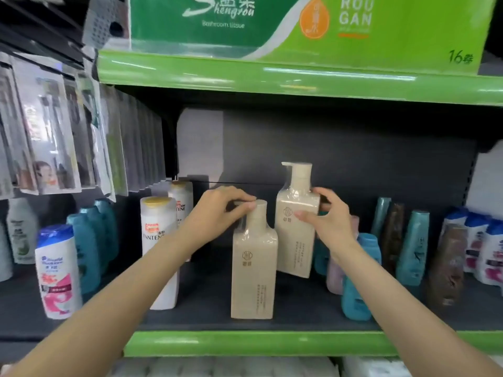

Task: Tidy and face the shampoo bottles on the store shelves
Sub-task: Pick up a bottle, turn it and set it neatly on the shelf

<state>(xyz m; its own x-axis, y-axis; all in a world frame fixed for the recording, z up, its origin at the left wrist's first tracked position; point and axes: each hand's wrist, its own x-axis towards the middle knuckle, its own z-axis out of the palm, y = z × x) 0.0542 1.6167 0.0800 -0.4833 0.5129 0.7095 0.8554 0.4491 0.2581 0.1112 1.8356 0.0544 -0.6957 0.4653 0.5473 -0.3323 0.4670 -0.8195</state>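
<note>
Pinching front beige bottle [254, 268] cap: left hand [217, 210]; right hand [325, 221] gripping rear beige bottle [295, 229].

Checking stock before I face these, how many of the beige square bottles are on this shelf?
2. The front beige bottle stands near the shelf edge, its neck pinched by the left hand. The rear beige bottle stands behind it to the right, gripped by the right hand. More may be hidden.

Dark shelf [299, 303], green front lip: two beige pump bottles [253, 270] mid-shelf, white Pantene bottles [158, 229] left, teal bottles [412, 248] right.
</note>
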